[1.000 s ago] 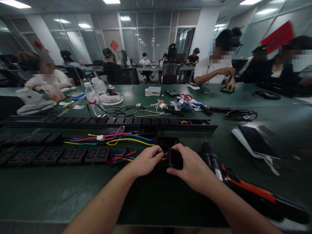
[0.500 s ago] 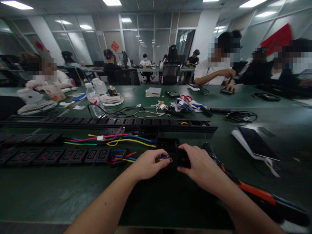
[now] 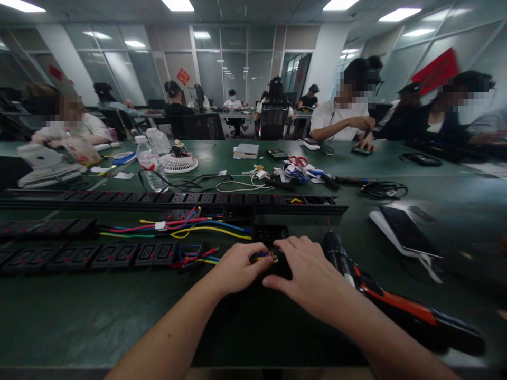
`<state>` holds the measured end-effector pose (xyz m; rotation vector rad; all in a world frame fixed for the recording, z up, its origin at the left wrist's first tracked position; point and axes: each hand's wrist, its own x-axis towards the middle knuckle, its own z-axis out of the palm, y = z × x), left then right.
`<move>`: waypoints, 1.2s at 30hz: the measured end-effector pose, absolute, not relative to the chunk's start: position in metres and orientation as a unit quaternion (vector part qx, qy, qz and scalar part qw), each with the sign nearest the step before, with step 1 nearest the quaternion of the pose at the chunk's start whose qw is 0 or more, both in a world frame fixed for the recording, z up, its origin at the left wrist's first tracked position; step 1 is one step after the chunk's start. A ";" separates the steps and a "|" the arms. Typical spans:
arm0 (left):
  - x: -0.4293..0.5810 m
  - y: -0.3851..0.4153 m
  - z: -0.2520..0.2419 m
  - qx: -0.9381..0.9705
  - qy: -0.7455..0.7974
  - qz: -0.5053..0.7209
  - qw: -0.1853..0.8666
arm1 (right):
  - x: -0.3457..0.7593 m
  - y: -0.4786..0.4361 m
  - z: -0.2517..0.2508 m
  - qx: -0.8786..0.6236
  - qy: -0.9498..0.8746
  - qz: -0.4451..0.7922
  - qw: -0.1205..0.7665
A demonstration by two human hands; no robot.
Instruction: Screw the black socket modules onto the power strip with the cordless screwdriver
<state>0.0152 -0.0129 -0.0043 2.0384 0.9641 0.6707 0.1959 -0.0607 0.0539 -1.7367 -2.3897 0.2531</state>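
Observation:
Near the middle of the green table (image 3: 119, 316), my left hand (image 3: 241, 266) is closed around a small bundle of wires with metal ends (image 3: 272, 257). My right hand (image 3: 303, 269) curves around a dark block (image 3: 282, 268) close beside the wire ends, thumb below and fingers above; the block is mostly hidden. Left of my hands lies a row of black sockets (image 3: 114, 254) with coloured wires (image 3: 198, 254) at its end. Behind are a black box (image 3: 270, 232) and loose red, blue and yellow wires (image 3: 214, 227).
A long black socket strip (image 3: 190, 198) crosses behind. An orange and black power tool (image 3: 404, 301) lies right, near a tablet (image 3: 410, 229). Farther back are a bottle (image 3: 151, 163), a fan part (image 3: 178, 158), red scissors (image 3: 298, 161) and cables. Several people sit beyond.
My right hand has moved left with the dark block, up to the wire ends in my left hand. The view has shifted slightly.

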 end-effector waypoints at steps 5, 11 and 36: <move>0.013 -0.013 -0.004 0.795 0.350 0.290 0.401 | 0.168 -0.052 0.052 -0.586 -0.792 0.121 0.121; 0.015 -0.017 -0.004 0.805 0.375 0.285 0.361 | 0.166 -0.044 0.034 -0.608 -0.761 0.158 0.161; 0.016 -0.017 -0.002 0.805 0.386 0.272 0.359 | 0.177 -0.050 0.013 -0.574 -0.798 0.084 0.165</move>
